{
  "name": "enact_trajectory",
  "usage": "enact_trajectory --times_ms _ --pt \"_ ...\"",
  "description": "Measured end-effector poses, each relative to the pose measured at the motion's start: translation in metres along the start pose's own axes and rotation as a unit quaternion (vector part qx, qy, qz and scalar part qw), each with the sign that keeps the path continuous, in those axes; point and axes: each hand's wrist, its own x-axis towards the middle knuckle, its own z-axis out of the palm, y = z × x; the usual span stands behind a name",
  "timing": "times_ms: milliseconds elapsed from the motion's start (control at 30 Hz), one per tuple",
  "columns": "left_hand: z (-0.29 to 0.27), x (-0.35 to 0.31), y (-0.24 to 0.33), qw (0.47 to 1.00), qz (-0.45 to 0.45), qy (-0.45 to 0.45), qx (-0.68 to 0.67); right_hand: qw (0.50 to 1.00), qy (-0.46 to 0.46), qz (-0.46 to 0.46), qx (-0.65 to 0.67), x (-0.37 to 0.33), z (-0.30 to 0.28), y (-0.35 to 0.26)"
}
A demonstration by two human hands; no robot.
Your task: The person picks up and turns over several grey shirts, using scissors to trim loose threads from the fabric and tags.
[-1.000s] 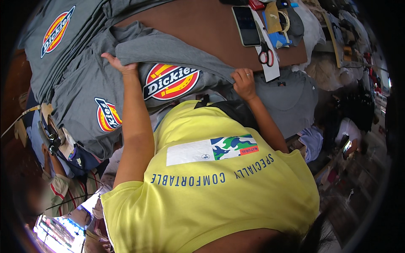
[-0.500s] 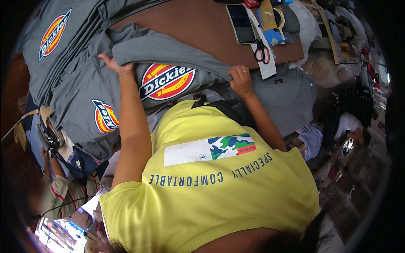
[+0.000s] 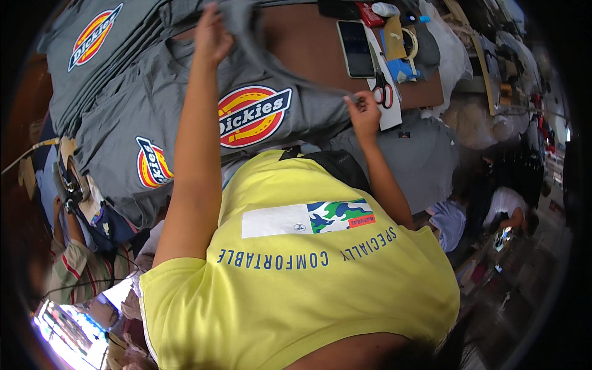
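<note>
- A grey shirt (image 3: 290,68) is held up by its edge between both hands above a brown table (image 3: 302,34).
- The left hand (image 3: 211,36) is raised high, its fingers pinched shut on the shirt's edge.
- The right hand (image 3: 364,111) is lower and to the right, its fingers pressed together on the other end of the same edge.
- Below the lifted cloth, a stack of grey shirts (image 3: 142,117) with red and yellow badges is spread over the table's left part.
- A phone (image 3: 356,40) is laid on the table, and scissors (image 3: 382,92) with red handles are seen just beside the right hand.
</note>
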Motion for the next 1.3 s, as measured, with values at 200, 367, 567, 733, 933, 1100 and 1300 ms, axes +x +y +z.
enact_trajectory --times_ms 200,367,567,733,933,1100,1300 --pt "0.071 -0.058 -0.018 0.727 0.21 0.059 0.651 0.981 0.12 -0.13 -0.08 0.017 0.002 -0.027" --pt "0.032 -0.194 -0.004 0.558 0.319 0.266 0.718 0.957 -0.026 -0.282 -0.068 0.034 0.032 -0.06" --pt "-0.035 -0.335 -0.015 0.473 0.135 0.485 0.723 0.939 -0.243 -0.177 0.164 0.069 0.136 -0.118" --pt "-0.02 -0.347 -0.023 0.492 0.095 0.499 0.707 0.88 -0.374 -0.002 0.294 0.107 0.249 -0.191" --pt "0.022 -0.333 -0.026 0.648 0.149 0.444 0.601 0.79 -0.458 0.149 0.38 0.131 0.3 -0.225" --pt "0.032 -0.321 -0.043 0.566 0.235 0.356 0.706 0.73 -0.362 0.123 0.567 0.149 0.224 -0.18" --pt "0.013 -0.328 -0.033 0.528 0.134 0.374 0.75 0.87 -0.31 0.164 0.347 0.145 0.153 -0.077"
